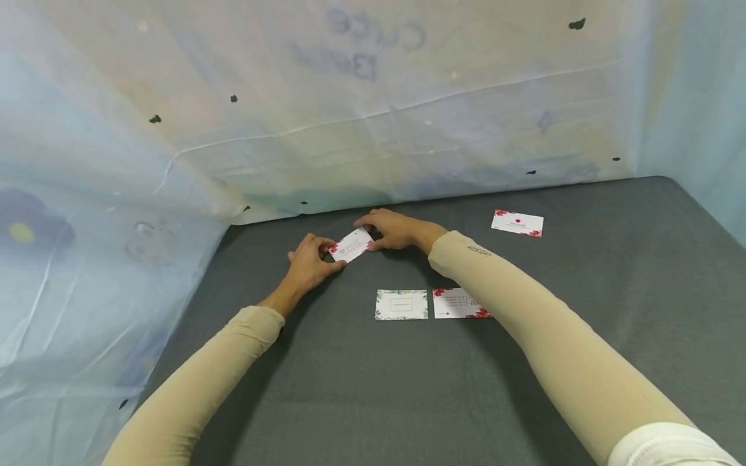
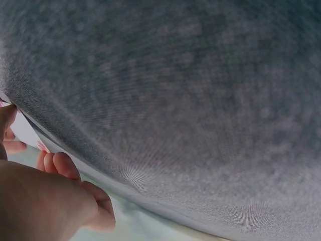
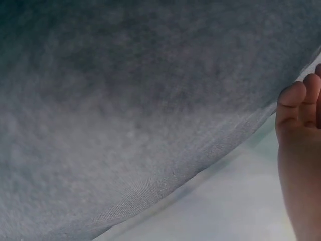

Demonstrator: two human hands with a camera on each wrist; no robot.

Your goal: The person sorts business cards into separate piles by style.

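Both hands share one grip on a small white card (image 1: 351, 244) with red flowers at its corners, held just left of the frame's centre: the left hand (image 1: 309, 262) pinches its lower left end between thumb and curled fingers, and the right hand (image 1: 392, 230) pinches the upper right end the same way. The card sits tilted, close above the grey counter (image 1: 612, 310), though whether a corner touches the cloth cannot be told. Judging from this, the hold is thin and edge-on, so a slight twist between the two hands could bend the card or let it slip and drop askew. Below the hands, at centre frame, lie a green-bordered card (image 1: 401, 305) and, just beside it, a red-flowered card (image 1: 457, 303) partly covered by the right sleeve (image 1: 524, 323); dragging that forearm could push these two out of line. A fourth card (image 1: 517, 222) lies well apart at upper right, clear of either arm.
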